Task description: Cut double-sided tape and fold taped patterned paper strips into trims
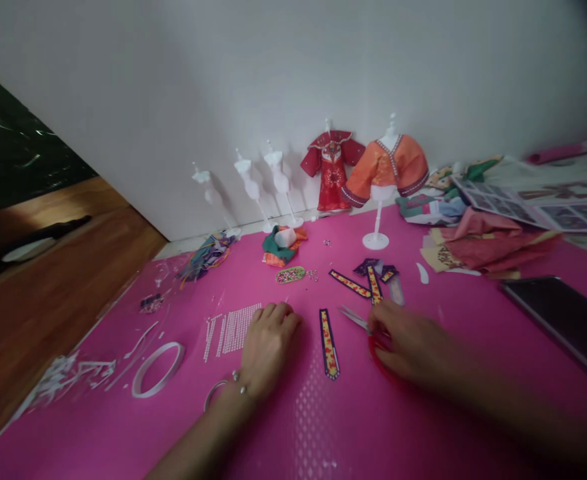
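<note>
My left hand (268, 343) rests knuckles-up on the pink mat (293, 427), fingers curled under, beside a sheet of small white gems (233, 328). My right hand (411, 347) grips red-handled scissors (373, 333); their blades point left toward a narrow patterned fabric strip (329, 343) lying between my hands. More patterned strips (368, 280) lie just beyond the scissors.
Three bare white mannequins (268, 183) and two dressed ones, red (331, 167) and orange (386, 167), stand by the wall. Fabric pile (478, 247) and pattern sheets (538, 203) at right, dark tablet (563, 320), tape ring (157, 368), scraps at left, wooden floor (48, 300).
</note>
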A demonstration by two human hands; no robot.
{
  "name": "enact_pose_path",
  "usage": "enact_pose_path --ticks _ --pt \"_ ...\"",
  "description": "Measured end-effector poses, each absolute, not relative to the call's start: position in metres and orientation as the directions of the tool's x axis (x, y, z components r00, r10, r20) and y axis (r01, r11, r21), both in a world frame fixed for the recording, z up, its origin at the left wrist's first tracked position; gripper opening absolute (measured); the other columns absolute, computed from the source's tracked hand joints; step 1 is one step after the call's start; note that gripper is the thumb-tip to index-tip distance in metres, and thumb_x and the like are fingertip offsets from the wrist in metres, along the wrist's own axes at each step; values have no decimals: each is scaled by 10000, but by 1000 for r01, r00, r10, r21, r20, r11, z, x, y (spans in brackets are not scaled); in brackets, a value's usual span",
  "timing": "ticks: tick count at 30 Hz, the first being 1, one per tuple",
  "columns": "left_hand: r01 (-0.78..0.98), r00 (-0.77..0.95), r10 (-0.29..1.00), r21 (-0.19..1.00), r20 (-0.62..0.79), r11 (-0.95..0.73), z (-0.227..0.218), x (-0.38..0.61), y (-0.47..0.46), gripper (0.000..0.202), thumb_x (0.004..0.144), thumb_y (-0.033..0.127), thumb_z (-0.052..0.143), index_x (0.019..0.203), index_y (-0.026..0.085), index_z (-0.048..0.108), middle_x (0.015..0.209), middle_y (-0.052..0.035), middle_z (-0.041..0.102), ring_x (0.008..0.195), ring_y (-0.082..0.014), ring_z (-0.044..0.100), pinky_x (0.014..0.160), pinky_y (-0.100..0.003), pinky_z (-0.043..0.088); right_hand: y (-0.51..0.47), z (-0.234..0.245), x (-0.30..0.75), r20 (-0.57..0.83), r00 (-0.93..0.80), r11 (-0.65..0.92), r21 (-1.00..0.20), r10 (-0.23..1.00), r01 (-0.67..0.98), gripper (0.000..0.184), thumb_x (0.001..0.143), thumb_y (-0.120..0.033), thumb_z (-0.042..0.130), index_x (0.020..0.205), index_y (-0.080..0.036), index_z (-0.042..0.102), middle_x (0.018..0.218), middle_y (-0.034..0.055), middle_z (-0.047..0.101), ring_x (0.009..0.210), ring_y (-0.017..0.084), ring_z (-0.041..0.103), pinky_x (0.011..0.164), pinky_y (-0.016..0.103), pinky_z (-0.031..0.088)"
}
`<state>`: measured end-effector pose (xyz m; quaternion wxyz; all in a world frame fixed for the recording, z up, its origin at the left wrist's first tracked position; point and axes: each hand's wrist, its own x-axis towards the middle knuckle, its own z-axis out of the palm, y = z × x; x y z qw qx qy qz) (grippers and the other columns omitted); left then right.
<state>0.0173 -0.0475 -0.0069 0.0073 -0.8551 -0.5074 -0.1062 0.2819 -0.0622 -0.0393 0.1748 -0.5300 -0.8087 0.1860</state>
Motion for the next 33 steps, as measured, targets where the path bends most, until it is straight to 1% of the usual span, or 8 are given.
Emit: enact_pose_path --ticks 7,11,16,20,24,26,30,33 --pt "898 340 934 259 107 -356 -5 30 -38 123 920 201 572 953 167 686 932 -64 650 825 -205 612 734 -311 460 -63 -40 281 69 -367 350 -502 928 791 134 750 -121 566 834 -222 536 896 23 576 739 190 562 594 291 307" --pt "888 305 950 342 62 -307 -13 48 -29 132 859 287 651 917 171 674 912 -61 638 814 -223 611 695 -317 448 -63 -40 283 86 -353 346 -500 932 794 151 728 -117 582 831 -220 542 879 24 596 753 198 573 611 295 317" --pt "843 291 956 463 34 -274 -21 59 -20 57 791 206 674 755 179 639 835 -38 606 774 -204 579 676 -302 419 -66 -41 287 107 -384 383 -504 917 774 123 752 -161 607 854 -214 562 891 31 601 785 205 586 641 300 349" --pt "768 278 960 594 30 -240 -20 59 -27 108 786 188 645 693 187 590 760 -10 595 728 -177 546 666 -287 404 -68 -38 287 119 -387 389 -524 914 758 107 767 -152 596 860 -205 591 892 38 601 778 197 588 667 303 372" --pt "624 267 963 759 18 -187 -12 59 -42 143 860 274 571 747 190 549 717 4 602 664 -154 535 619 -270 405 -66 -30 284 182 -403 432 -559 897 708 134 774 -102 559 858 -188 619 883 45 604 786 197 597 691 308 396" --pt "528 288 957 831 20 -176 -7 60 -49 170 875 323 565 774 190 531 728 2 605 676 -149 547 633 -268 422 -65 -26 281 228 -403 452 -616 886 646 134 806 -109 535 833 -186 641 821 34 603 746 183 590 669 297 399" --pt "385 321 947 910 27 -156 0 64 -59 199 857 355 612 788 184 538 692 19 559 648 -132 505 619 -257 401 -67 -22 275 265 -417 457 -751 869 476 159 819 -153 537 803 -183 692 713 9 587 650 151 554 602 265 390" --pt "327 325 945 934 30 -142 4 68 -62 201 851 338 637 774 181 538 668 32 527 626 -121 470 600 -248 371 -68 -22 273 284 -444 476 -775 850 415 156 795 -141 556 808 -183 706 705 1 587 638 139 536 596 251 389"
